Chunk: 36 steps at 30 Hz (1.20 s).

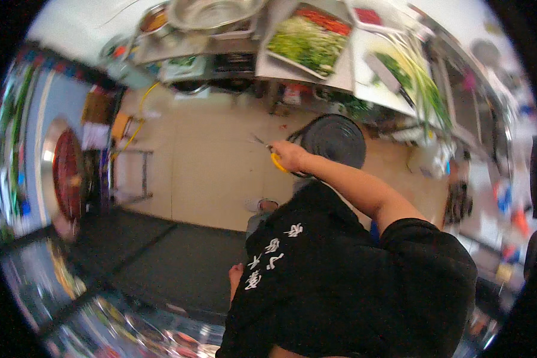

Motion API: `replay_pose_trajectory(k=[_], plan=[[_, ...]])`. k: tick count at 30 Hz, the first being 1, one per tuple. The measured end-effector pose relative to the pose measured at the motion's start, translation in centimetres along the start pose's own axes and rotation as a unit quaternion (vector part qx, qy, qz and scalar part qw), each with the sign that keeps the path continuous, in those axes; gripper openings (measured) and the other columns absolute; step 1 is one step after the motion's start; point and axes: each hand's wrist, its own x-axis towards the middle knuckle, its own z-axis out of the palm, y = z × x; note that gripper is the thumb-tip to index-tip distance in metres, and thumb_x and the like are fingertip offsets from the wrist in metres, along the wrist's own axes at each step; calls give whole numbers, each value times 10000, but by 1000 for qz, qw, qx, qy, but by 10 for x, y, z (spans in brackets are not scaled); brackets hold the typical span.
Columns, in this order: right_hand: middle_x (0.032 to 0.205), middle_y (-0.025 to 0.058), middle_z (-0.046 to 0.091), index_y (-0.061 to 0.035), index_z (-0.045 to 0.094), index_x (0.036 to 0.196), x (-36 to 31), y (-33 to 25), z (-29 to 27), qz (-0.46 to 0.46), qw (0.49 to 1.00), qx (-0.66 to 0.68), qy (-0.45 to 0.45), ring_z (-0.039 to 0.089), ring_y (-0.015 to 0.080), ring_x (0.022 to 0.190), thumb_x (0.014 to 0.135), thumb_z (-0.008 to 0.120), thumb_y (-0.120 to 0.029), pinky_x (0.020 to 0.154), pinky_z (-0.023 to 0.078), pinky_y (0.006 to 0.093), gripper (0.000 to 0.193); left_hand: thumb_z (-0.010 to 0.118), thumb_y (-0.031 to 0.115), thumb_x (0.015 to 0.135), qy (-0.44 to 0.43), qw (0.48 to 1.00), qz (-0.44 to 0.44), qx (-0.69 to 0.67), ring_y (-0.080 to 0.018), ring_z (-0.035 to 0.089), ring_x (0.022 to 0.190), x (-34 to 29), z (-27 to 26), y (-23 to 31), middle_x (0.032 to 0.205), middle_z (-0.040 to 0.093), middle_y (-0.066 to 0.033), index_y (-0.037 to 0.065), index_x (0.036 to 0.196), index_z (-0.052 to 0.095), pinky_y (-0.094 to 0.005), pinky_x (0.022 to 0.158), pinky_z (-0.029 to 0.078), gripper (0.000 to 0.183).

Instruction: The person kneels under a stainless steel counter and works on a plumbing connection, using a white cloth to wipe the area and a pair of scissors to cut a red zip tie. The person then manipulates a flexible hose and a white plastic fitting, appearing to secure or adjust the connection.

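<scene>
Apparently holding yellow-handled scissors (275, 159) in the right hand (291, 156), in the air above the tiled floor (203, 161) and just to the left of a round black container (337, 134). For doing this well, probably better to grip the handle firmly, to keep the blades low and turned away from the body, and to turn the wrist slowly beside the container. Closed around the handle with curled fingers (278, 147), leaving a part of the yellow loop in sight below, with the blades pointing forward and to the left, beyond the fingers. Because of blur, cannot tell the gap between the blades. About the left hand (235, 278), showing only a little past the edge of the black shirt (340, 268), cannot tell its opening or anything held. Farther ahead, on the desk (343, 68), well apart from the scissors, can see chopped vegetables (310, 45) in a tray, green and red; to their right, a white board (364, 83) with a broad knife (385, 71) and long green onions (420, 77).
</scene>
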Motion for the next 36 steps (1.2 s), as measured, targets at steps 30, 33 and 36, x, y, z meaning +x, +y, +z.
replay_pose_trajectory(k=[30, 33, 36], plan=[[1161, 257, 620, -37, 530, 1331, 436, -182, 72, 166, 984, 8, -67, 585, 442, 1105, 901, 585, -142, 935, 489, 468, 446, 579, 238, 965, -9, 926, -153, -345, -197, 575, 542, 814, -424, 146, 664, 576, -90, 36, 893, 587, -313, 474, 461, 215], [1207, 238, 609, -48, 533, 1318, 475, -173, 124, 206, 974, 20, -89, 585, 430, 1119, 870, 637, -147, 928, 492, 477, 470, 578, 234, 961, 22, 938, -120, -325, -184, 548, 512, 939, -425, 131, 631, 565, -84, 48, 853, 572, -313, 442, 422, 216], [1236, 241, 599, -83, 474, 1401, 514, -165, 174, 245, 963, 65, -91, 588, 435, 1112, 873, 625, -108, 924, 497, 485, 549, 580, 255, 960, 51, 885, -114, -448, -167, 512, 514, 1047, -448, 97, 658, 575, -81, 63, 833, 547, -324, 434, 398, 233]])
